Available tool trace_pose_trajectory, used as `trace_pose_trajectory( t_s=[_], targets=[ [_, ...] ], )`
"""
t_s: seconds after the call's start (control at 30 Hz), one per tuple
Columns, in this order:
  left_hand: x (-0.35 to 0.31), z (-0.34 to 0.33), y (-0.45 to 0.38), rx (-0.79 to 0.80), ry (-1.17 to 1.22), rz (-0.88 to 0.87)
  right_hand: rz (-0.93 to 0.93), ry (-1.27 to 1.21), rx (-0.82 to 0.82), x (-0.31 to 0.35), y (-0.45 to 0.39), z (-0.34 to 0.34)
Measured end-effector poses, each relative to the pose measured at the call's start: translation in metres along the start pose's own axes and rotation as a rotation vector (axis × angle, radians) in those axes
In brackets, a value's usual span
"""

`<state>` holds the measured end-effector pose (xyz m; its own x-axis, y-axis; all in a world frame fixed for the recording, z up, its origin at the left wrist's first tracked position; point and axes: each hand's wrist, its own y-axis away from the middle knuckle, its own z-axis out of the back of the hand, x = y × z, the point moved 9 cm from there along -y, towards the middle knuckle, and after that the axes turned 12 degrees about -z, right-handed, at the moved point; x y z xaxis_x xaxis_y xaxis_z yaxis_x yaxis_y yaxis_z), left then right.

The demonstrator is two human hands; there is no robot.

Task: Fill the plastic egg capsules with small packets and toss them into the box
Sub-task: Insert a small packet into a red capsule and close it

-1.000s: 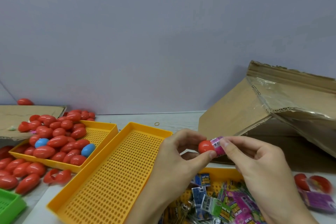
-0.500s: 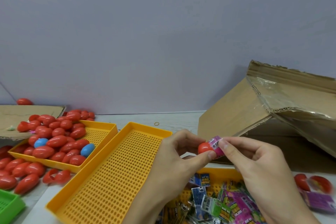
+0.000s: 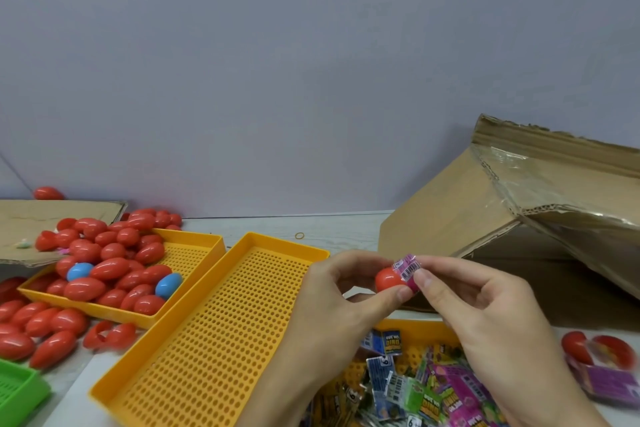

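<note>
I see the left hand [image 3: 341,291] holding the red capsule [image 3: 388,279] as before, right hand [image 3: 485,315] pinching the packet [image 3: 407,269] slightly deeper: filling continues.

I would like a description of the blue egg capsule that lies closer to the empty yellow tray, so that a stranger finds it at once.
Start at the yellow perforated plastic tray on the left, heaped with red plastic egg capsules. Go to its near right corner, beside the long empty yellow perforated tray. There lies the blue plastic egg capsule; only one other blue egg exists, farther left in the heap.
</note>
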<state>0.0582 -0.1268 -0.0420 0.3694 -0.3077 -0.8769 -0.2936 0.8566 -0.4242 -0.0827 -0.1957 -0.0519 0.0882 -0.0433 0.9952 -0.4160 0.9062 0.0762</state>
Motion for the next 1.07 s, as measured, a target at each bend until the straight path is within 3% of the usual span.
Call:
trace_pose_trajectory(
  t_s=[0.47,0.77,1.07],
  targets=[
    [0.001,0.0,0.001,0.005,-0.038,0.01,-0.001,-0.003,-0.01,0.006,0.005,0.001],
    [0.001,0.0,0.001,0.004,-0.011,0.006,-0.133,-0.253,0.064,-0.002,0.003,-0.003],
    [0.002,0.001,0.001,0.007,-0.067,0.01,-0.056,-0.129,0.062,0.001,0.003,-0.005]
  ],
)
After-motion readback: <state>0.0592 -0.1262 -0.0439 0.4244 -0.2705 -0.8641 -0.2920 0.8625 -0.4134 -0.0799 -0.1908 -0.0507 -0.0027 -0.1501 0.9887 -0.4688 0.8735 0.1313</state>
